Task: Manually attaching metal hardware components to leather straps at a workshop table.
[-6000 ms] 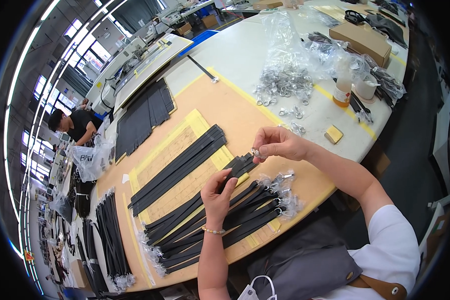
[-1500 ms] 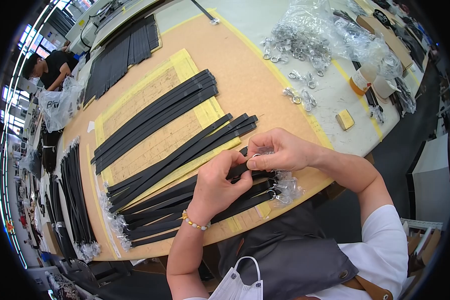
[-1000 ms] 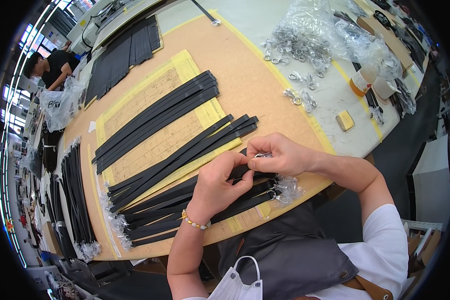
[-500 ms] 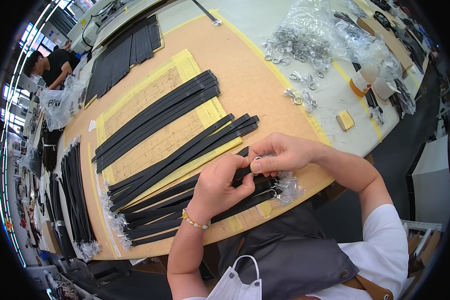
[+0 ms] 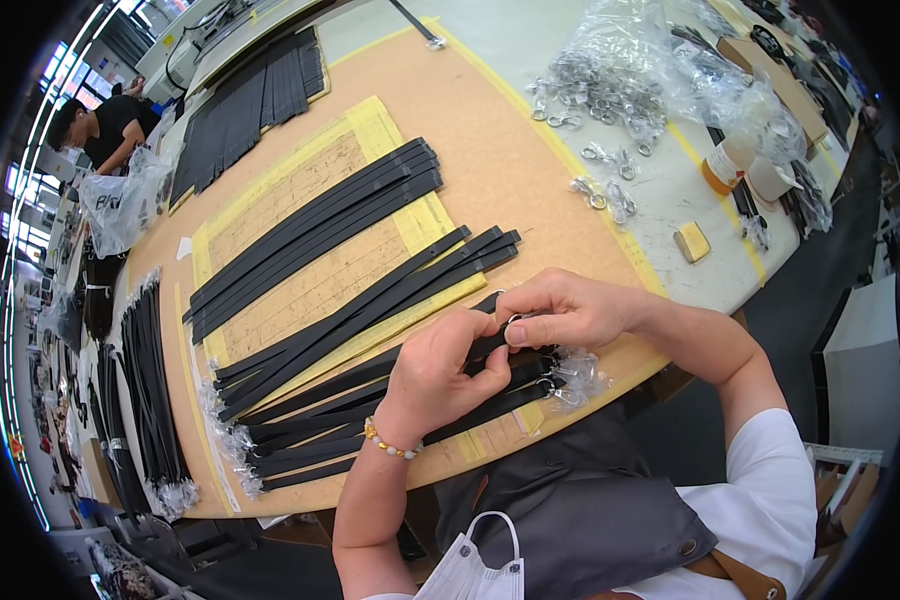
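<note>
My left hand (image 5: 435, 368) pinches a flat black strap (image 5: 486, 344) near its end, thumb and fingers closed. Against that end, my right hand (image 5: 568, 312) is closed with thumb and forefinger on a small metal ring (image 5: 514, 320) and the strap. The fingers hide most of the joint between ring and strap. Beneath both hands lie several more black straps (image 5: 315, 440), with plastic-wrapped metal clasps (image 5: 577, 378) at their right ends beside my right hand. Just beyond my hands, loose black straps (image 5: 370, 310) lie crossed over one another.
A row of black straps (image 5: 315, 240) rests on a yellow-taped board (image 5: 365, 125). Wrapped clasps (image 5: 610, 90) are heaped at the far right, near an orange-bottomed bottle (image 5: 725, 165) and a yellow block (image 5: 691, 242). Strap bundles (image 5: 152, 390) lie left. Another person (image 5: 115, 130) works far left.
My hands keep their hold on the strap end and ring, with only a very slight shift of the right fingers. Nothing else has visibly moved.
</note>
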Action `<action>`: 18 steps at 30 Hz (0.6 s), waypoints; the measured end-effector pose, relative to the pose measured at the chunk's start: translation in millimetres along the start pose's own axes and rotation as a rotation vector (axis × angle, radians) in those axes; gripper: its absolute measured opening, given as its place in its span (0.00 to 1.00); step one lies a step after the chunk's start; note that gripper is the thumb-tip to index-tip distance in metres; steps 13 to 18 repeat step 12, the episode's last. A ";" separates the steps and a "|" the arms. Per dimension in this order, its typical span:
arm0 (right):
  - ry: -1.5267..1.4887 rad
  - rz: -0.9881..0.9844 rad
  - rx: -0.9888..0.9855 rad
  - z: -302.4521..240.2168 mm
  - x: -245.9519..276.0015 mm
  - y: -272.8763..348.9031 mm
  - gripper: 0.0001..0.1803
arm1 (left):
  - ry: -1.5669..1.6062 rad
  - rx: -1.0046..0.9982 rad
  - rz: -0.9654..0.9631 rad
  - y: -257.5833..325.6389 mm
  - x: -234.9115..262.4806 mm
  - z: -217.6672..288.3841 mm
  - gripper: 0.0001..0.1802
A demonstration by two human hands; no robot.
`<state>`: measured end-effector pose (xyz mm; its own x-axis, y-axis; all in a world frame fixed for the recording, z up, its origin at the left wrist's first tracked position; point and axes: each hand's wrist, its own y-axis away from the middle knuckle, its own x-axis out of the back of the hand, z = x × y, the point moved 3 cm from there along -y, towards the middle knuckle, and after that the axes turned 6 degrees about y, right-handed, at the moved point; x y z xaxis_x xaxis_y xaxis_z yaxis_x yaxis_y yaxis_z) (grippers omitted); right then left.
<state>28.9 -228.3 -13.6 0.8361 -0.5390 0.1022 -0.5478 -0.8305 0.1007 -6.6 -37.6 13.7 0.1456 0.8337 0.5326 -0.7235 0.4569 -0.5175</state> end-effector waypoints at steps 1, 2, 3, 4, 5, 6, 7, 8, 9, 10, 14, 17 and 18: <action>0.046 0.039 0.048 0.5 1.2 -0.2 0.16 | 0.041 0.102 -0.024 0.0 -0.8 -0.9 0.16; 0.091 0.078 0.096 0.3 2.3 0.2 0.16 | 0.082 0.205 -0.048 0.0 -2.2 -2.6 0.16; 0.090 0.077 0.096 -1.5 0.3 0.0 0.16 | 0.082 0.206 -0.048 -0.2 -2.4 -2.3 0.16; 0.073 0.123 0.087 -5.2 -0.9 0.0 0.15 | 0.132 0.217 -0.021 -0.6 -2.2 -2.5 0.16; 0.057 0.169 0.077 -7.3 -1.4 -0.1 0.14 | 0.183 0.227 0.006 -0.7 -2.1 -3.0 0.17; 0.055 0.170 0.077 -7.7 -2.4 -0.4 0.14 | 0.183 0.228 0.005 0.6 -2.3 -5.2 0.17; 0.111 0.202 0.053 -7.3 -2.3 -0.6 0.13 | 0.229 0.234 0.017 3.4 -2.3 -9.3 0.17; 0.168 0.234 0.028 -7.0 -2.3 -0.6 0.12 | 0.275 0.239 0.029 5.4 -2.3 -11.5 0.18; 0.167 0.236 0.027 -7.6 -2.8 -0.6 0.12 | 0.277 0.239 0.028 5.6 -3.1 -11.1 0.18; 0.166 0.252 0.022 -8.1 -3.1 -0.4 0.11 | 0.311 0.294 0.025 6.4 -4.4 -11.9 0.19; 0.172 0.270 0.045 -4.2 -4.2 -0.4 0.12 | 0.337 0.364 0.013 10.0 -6.9 -15.2 0.20; 0.172 0.270 0.045 -4.2 -4.2 -0.4 0.12 | 0.337 0.364 0.013 10.0 -6.9 -15.2 0.20; 0.172 0.270 0.045 -4.2 -4.2 -0.4 0.12 | 0.337 0.364 0.013 10.0 -6.9 -15.2 0.20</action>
